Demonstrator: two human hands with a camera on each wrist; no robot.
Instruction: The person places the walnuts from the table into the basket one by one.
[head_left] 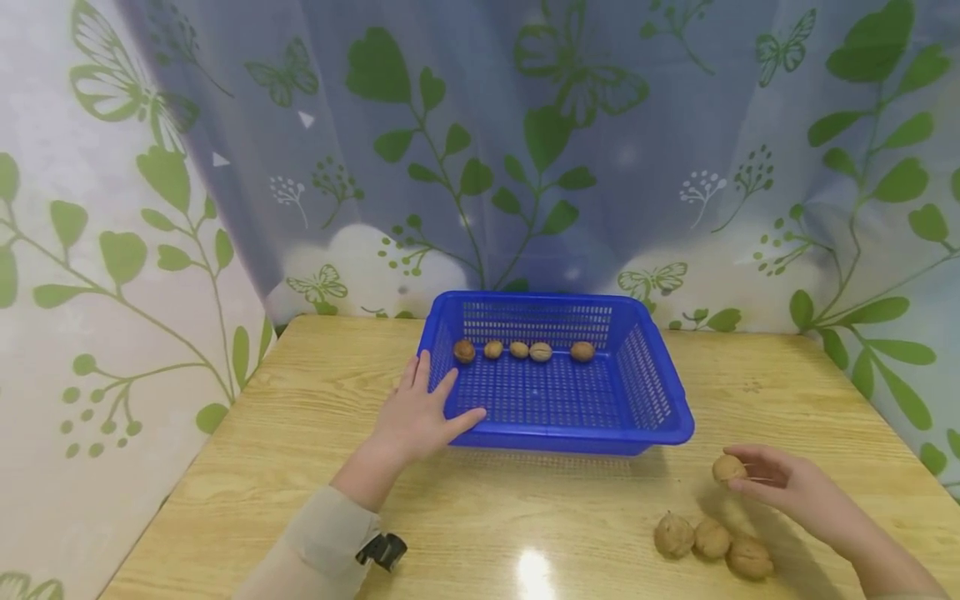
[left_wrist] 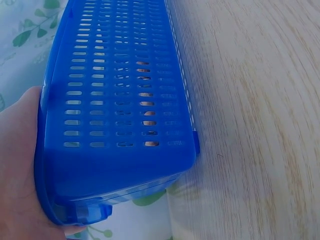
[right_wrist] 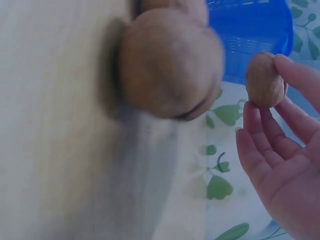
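A blue plastic basket [head_left: 547, 432] with slotted walls stands on the wooden table. Several walnuts [head_left: 540, 352] lie in a row along its far side. My left hand [head_left: 417, 418] rests on the basket's near left corner, fingers spread over the rim. In the left wrist view that hand lies along the rim, beside the slotted wall. To the right of the basket, my right hand [head_left: 802, 493] pinches a walnut [right_wrist: 265, 80] between thumb and fingertips, above the table. Three more walnuts [head_left: 712, 539] sit close together on the table, just below and left of this hand.
The light wooden table [head_left: 525, 508] reaches back to a blue curtain [head_left: 487, 167] printed with green leaves and butterflies. A pale patterned curtain [head_left: 105, 275] hangs along the left edge. A black clip-like object [head_left: 382, 550] sits at the left sleeve.
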